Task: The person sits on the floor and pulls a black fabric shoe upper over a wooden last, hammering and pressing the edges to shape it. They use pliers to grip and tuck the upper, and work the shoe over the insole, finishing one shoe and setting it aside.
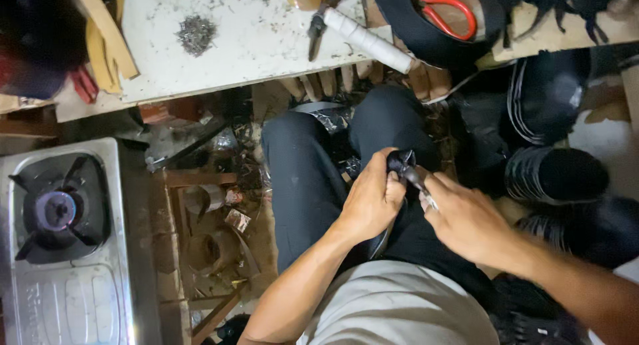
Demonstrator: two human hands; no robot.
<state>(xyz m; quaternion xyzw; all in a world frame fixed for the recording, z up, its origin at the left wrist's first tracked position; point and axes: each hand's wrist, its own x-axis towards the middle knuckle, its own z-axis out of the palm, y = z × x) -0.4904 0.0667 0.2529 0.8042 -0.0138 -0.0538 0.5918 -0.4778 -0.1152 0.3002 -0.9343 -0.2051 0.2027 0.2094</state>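
Head view: you're seated, knees in dark trousers, both hands working over your lap. Your left hand (373, 200) is curled in a fist around a small black piece (402, 162), fingers pressed together, thumb on top; the piece pokes up just above your knuckles, over your right thigh. Your right hand (467, 220) comes in from the side, fingers bunched and pinching a thin tool (419, 184) whose tip meets the black piece. What the tool is, you can't tell from here; it's small and blurred.

Up on the white board (253, 38), a heap of small nails (196, 34) sits near the middle, dark pliers (315, 30) and a white roll (369, 40) lie toward its near edge, and red-handled scissors (447, 15) rest to the right. The gas stove (60, 245) stands down at the left.

Watch it: the tip points toward your left thumb, so a slip off that piece would likely jab it. Working over your lap, a loosened grip would likely drop the piece among the clutter below.
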